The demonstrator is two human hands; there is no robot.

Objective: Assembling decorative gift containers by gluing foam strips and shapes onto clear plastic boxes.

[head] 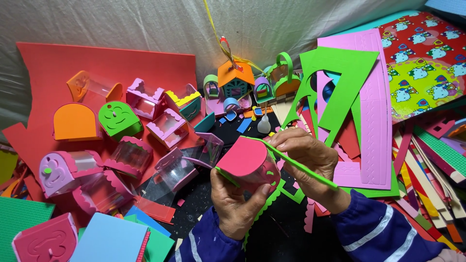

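My left hand (236, 204) grips a small foam box (246, 160) with a pink-red arched end and clear plastic sides, held from below. My right hand (310, 162) rests on the box's top right edge and pinches a thin green foam strip (301, 167) that runs from the box's top out to the lower right. Both wrists wear dark blue sleeves with pale stripes.
Several finished foam boxes (167, 127) in pink, orange and green lie on a red foam sheet (97, 68) at left. Green (347, 82) and pink (376, 106) cut foam sheets and coloured strips (432, 160) are piled at right. A small orange-roofed foam house (235, 80) and a white glue bottle (263, 125) stand behind.
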